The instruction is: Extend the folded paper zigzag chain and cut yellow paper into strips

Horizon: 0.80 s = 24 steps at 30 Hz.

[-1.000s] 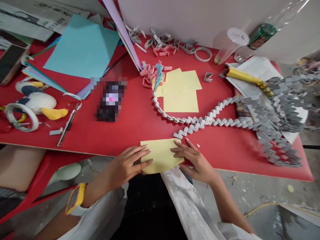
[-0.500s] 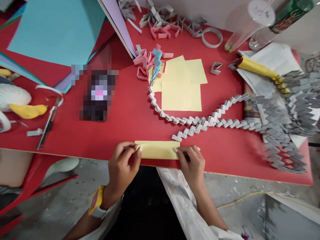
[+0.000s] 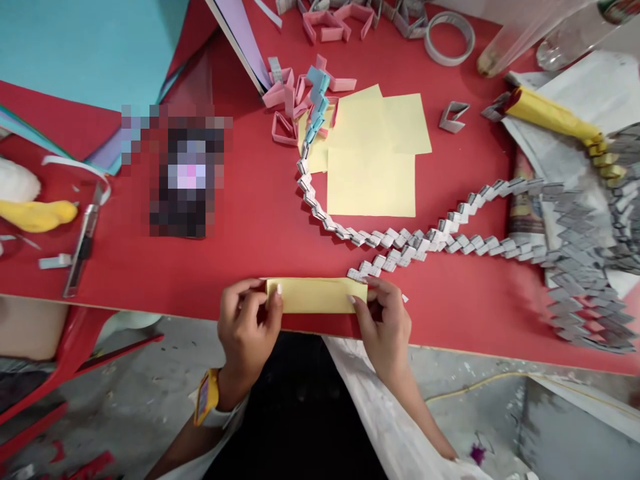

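Note:
A folded yellow paper strip [image 3: 316, 295] lies at the near edge of the red table [image 3: 250, 227]. My left hand [image 3: 249, 328] pinches its left end with thumb and fingers. My right hand [image 3: 384, 320] pinches its right end the same way. Just beyond the strip runs a long chain of folded grey paper links [image 3: 400, 240], whose loose end lies close to my right fingers. Flat yellow paper squares [image 3: 373, 153] are stacked further back in the middle.
Pink and blue folded pieces [image 3: 300, 100] lie near a lilac sheet. A craft knife [image 3: 83, 240] lies at the left, a tape ring [image 3: 449, 30] at the back, a woven grey paper mass [image 3: 590, 267] on newspaper at the right, a blurred dark object [image 3: 187, 177] left of centre.
The yellow sheet has been folded from a wide piece into a narrow strip. Both hands shifted from lying flat on it to pinching its ends. The view moved closer.

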### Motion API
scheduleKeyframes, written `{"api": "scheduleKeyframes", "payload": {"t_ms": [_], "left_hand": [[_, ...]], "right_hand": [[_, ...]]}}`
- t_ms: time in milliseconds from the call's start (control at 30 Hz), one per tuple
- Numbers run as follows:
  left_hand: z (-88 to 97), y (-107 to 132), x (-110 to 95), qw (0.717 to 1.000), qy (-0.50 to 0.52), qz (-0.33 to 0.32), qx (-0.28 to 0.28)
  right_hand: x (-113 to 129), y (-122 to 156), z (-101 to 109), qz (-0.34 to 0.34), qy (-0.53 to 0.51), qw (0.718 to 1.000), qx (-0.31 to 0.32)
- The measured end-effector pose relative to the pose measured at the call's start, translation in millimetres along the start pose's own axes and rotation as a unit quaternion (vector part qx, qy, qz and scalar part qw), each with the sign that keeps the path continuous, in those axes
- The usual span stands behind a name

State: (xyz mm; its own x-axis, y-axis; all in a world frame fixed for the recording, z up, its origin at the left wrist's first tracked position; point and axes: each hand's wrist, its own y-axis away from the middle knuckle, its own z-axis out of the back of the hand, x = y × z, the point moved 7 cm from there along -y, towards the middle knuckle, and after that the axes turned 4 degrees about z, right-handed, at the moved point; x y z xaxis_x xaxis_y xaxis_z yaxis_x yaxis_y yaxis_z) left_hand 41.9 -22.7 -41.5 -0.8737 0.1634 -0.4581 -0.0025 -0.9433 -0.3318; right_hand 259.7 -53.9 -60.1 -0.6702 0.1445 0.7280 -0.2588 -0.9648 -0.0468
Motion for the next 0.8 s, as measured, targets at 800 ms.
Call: {"api": "scheduleKeyframes", "payload": {"t_ms": [800], "left_hand": [[-3.1,0.6,-2.1,0.999,-0.003,0.034,0.006]], "right_hand": [[17.6,7.5,-4.2,0.009,0.129,0.990,-0.049]]}}
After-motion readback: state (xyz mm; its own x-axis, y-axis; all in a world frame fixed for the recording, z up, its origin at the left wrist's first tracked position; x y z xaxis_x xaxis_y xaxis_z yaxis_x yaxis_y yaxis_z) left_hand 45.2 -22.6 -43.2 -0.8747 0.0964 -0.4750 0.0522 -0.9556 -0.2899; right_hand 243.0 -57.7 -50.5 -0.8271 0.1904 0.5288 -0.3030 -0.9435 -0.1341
